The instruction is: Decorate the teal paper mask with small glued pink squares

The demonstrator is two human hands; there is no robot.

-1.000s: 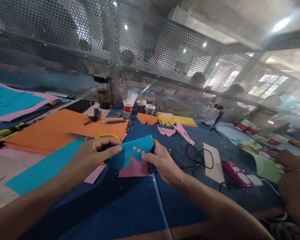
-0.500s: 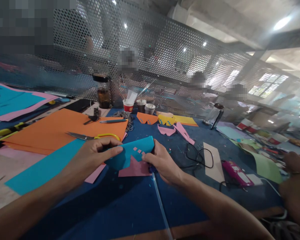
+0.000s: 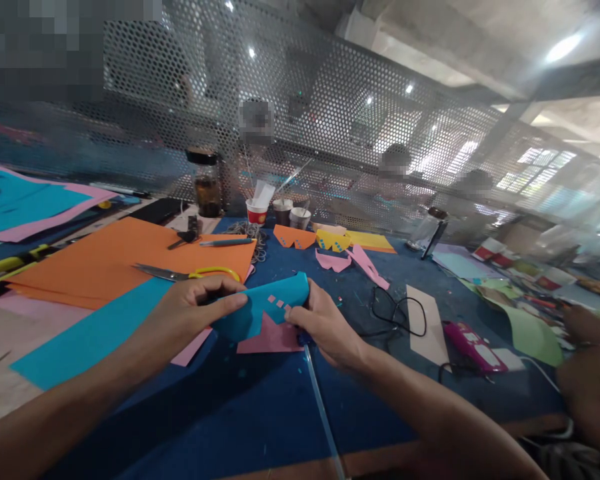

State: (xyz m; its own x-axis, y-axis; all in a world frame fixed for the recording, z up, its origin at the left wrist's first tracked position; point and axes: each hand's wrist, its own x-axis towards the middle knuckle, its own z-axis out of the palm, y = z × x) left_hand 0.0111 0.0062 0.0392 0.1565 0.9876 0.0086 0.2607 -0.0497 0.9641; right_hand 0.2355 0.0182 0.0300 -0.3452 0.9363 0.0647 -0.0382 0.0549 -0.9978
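Between my hands is a folded blue paper (image 3: 260, 300) with a few small pink squares on its face. My left hand (image 3: 207, 300) pinches its left end, thumb in front. My right hand (image 3: 325, 317) grips the right end, thumb pressed near the lowest pink square. A pink paper piece (image 3: 267, 339) with a pointed top edge shows just below the blue paper. Beside my right fingers is a small dark blue object (image 3: 305, 339), mostly hidden, with a long clear rod (image 3: 321, 407) running toward the table's near edge. Yellow-handled scissors (image 3: 215, 272) lie just beyond my left hand.
Orange sheets (image 3: 105, 260) and a blue strip (image 3: 90, 333) lie left. Cut orange (image 3: 294, 236), yellow (image 3: 333, 239) and pink (image 3: 333, 261) shapes sit ahead, near paper cups (image 3: 257, 211) and a jar (image 3: 207, 187). Right are a black cord (image 3: 400, 317), a magenta device (image 3: 475, 347) and another person's arm (image 3: 590, 367).
Almost nothing differs. Both hands keep the same grip on the blue paper, which has shifted only very slightly. The other person's hand at the right has moved a little.
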